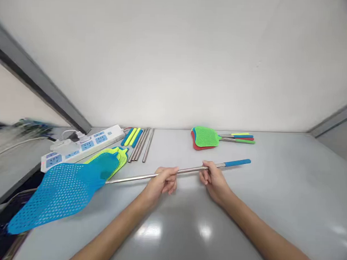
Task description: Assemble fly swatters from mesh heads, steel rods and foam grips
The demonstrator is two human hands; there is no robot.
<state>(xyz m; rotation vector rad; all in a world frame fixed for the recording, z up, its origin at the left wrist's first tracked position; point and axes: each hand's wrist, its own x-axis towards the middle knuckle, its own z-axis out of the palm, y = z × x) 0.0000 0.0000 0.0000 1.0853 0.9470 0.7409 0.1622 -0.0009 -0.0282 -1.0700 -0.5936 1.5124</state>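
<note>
A blue fly swatter [66, 190] with a long, extended metal rod and a blue grip [237, 162] lies across my view above the table. My left hand [163, 180] is closed around the middle of the rod. Further right, my right hand [213, 178] pinches the rod a little short of the blue grip. The swatter's perforated head reaches out to the left, partly over other blue and yellow-green swatter heads [123, 157] on the table.
Behind my left hand lie several metal rods [148, 146] beside blue and yellow grips [132, 137]. A white power strip [84, 146] with plugs stands at the left. Stacked swatters, a green one [206, 137] on top, lie by the back wall [175, 69].
</note>
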